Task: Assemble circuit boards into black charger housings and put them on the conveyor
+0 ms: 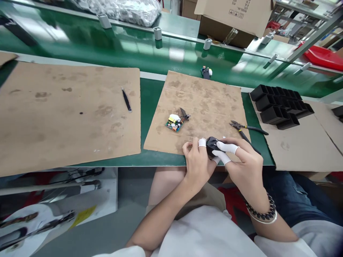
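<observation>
Near the bench's front edge, both my hands are closed around a black plastic housing (pixel 212 145). My left hand (pixel 198 160) grips its left side, while my right hand (pixel 242 160) pinches it from the right with white-covered fingertips. Part of the housing is hidden by the fingers. A small circuit board (pixel 174 123) with yellow, white and orange parts lies on the cardboard beyond my left hand, a black piece (pixel 184 114) beside it. To the right of my right hand rest pliers (pixel 245 130) with black and yellow handles, their jaws pointing left.
Tweezers (pixel 126 100) lie on the left cardboard sheet (pixel 66 125). Black open housings (pixel 278 103) stand grouped at the right. Another small board (pixel 206 72) sits on the green conveyor (pixel 120 53) behind. Beside me on the right is a seated person's leg (pixel 294 196).
</observation>
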`<state>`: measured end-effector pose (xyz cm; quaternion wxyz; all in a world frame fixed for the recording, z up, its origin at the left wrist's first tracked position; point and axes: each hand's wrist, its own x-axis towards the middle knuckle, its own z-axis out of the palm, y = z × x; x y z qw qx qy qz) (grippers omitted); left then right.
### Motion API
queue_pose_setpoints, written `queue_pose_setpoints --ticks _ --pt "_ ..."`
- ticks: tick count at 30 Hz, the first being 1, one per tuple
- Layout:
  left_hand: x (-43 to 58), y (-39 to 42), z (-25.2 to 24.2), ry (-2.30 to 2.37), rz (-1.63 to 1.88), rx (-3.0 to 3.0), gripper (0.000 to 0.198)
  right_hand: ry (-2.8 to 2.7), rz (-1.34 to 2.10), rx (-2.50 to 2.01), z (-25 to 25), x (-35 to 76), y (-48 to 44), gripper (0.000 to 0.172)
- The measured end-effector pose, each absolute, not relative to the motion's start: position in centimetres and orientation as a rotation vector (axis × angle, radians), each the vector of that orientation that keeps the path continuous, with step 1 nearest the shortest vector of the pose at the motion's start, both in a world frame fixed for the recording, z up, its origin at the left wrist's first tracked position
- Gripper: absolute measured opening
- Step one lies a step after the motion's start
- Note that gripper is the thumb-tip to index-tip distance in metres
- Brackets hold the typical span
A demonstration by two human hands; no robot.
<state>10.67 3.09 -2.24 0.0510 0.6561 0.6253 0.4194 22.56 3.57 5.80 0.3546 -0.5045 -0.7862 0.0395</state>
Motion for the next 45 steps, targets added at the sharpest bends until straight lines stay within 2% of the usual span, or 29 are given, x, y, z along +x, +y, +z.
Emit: queue_pose_setpoints --ticks 10,12,16,18,23,27,40,43,45 --pt "10.7 3.2 -2.2 1.894 1.296 1.974 0.028 -2.077 0.078 -1.443 6.1 22.1 3.3 0.011" --pt "10.5 3.2 -2.0 1.851 1.246 1.988 0.031 -2.092 0.145 -1.420 5.6 22.7 3.4 0.007" --pt "9.5 2.4 -1.2 1.832 1.124 2.035 0.040 -2.056 0.366 -1.350 4.0 23.8 3.7 0.017" --pt "8.6 1.5 -1.0 1.881 1.115 2.067 0.043 -2.021 0.416 -1.299 3.5 24.2 3.8 0.017" --pt "5.7 -1.5 -1.7 2.063 1.092 2.087 0.047 -1.832 0.227 -1.255 3.5 24.9 4.5 0.024" --pt "4.3 -2.7 -2.8 2.146 1.088 2.054 0.045 -1.916 0.194 -1.282 3.1 25.2 5.5 0.015" --pt "4.5 -2.2 -2.6 2.150 1.049 2.101 0.044 -1.830 0.082 -1.371 2.5 25.5 5.8 0.020" --pt "4.9 -2.1 -2.5 2.086 1.090 2.077 0.047 -1.877 0.195 -1.418 1.8 25.2 6.0 0.019" --pt "5.7 -1.6 -2.5 1.960 1.144 2.079 0.059 -1.837 0.341 -1.426 1.3 24.9 5.9 0.019"
